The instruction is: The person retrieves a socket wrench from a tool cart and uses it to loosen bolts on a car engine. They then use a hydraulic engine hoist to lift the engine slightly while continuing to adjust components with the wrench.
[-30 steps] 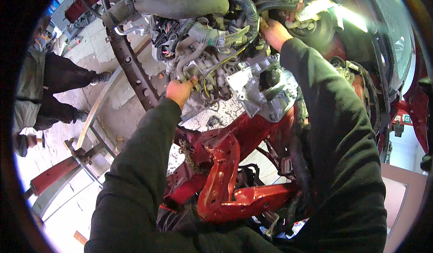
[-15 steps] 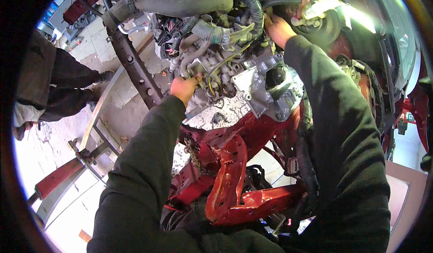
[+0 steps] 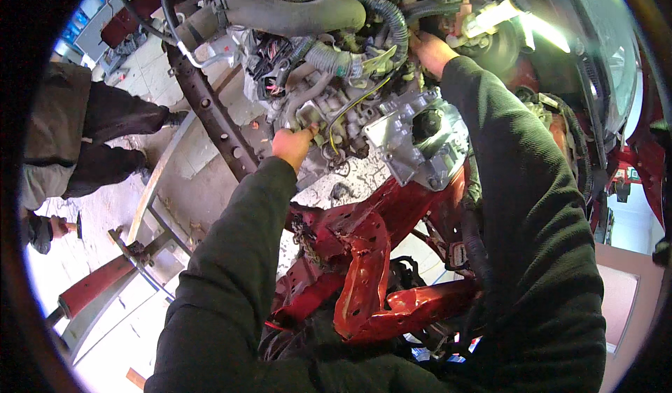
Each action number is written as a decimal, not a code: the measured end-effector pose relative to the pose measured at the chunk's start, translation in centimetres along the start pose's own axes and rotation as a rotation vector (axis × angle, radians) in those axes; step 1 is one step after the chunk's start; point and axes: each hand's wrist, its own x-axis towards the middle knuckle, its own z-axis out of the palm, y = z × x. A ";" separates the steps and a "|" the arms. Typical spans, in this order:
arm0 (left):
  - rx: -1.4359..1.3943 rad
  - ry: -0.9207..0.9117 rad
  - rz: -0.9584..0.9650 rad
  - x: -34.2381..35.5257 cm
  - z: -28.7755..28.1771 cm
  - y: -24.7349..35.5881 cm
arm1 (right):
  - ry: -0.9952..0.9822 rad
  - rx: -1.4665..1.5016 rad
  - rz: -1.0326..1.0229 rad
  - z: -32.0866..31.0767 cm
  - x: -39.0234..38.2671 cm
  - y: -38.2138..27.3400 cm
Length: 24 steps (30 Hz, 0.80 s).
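Bystander's hand (image 3: 61, 226) has shifted; left hand (image 3: 291, 146) curls against the engine (image 3: 353, 116), perhaps for bracing; right hand (image 3: 434, 54) reaches beside the hose (image 3: 400, 32). What either pinches, I can't tell.

On the pale tiled floor (image 3: 199, 153) stands a dark-clothed person (image 3: 126, 109), and a small orange-brown piece (image 3: 135, 377) lies there.
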 end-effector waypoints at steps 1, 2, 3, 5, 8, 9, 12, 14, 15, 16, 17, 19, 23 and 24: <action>0.022 -0.012 -0.020 0.0 -0.1 -0.1 | 0.004 -0.082 -0.004 -0.7 0.0 -0.5; 0.031 -0.042 -0.022 0.1 -0.2 -0.2 | -0.012 0.018 -0.013 -1.2 -0.3 -1.2; 0.033 -0.037 -0.017 0.2 -0.3 -0.5 | -0.014 0.072 0.008 -1.8 -1.0 -2.0; -0.080 -0.048 0.081 0.7 -0.1 -1.1 | -0.016 0.151 0.074 -3.3 -3.4 -3.7; -0.049 0.028 0.078 1.5 0.4 -1.9 | -0.050 0.051 0.140 -7.6 -6.8 -7.2; -0.025 0.010 0.054 1.8 0.5 -2.0 | -0.012 0.049 0.087 -9.1 -9.7 -8.7; 0.068 0.007 0.067 2.0 0.7 -2.2 | 0.000 0.206 -0.030 -15.5 -17.3 -13.6; 0.023 -0.020 -0.018 1.6 0.7 -1.9 | 0.003 0.333 0.141 -19.4 -23.1 -17.3; 0.018 -0.028 -0.075 1.4 0.6 -1.5 | -0.002 0.377 0.183 -20.9 -25.7 -19.1; 0.034 -0.008 -0.046 1.0 0.4 -1.3 | 0.004 0.354 0.216 -21.7 -27.7 -20.5; 0.013 -0.014 -0.044 0.6 0.2 -1.0 | 0.025 0.346 0.178 -22.3 -29.4 -21.4; -0.029 -0.033 -0.045 -0.2 -0.2 -0.6 | -0.049 0.453 0.247 -22.4 -32.2 -22.3; -0.028 0.004 -0.022 -0.9 -0.5 -0.3 | -0.016 0.236 0.101 -18.9 -29.3 -17.5; -0.032 -0.009 -0.034 -0.8 -0.4 -0.4 | -0.002 0.193 0.080 -17.5 -27.1 -15.3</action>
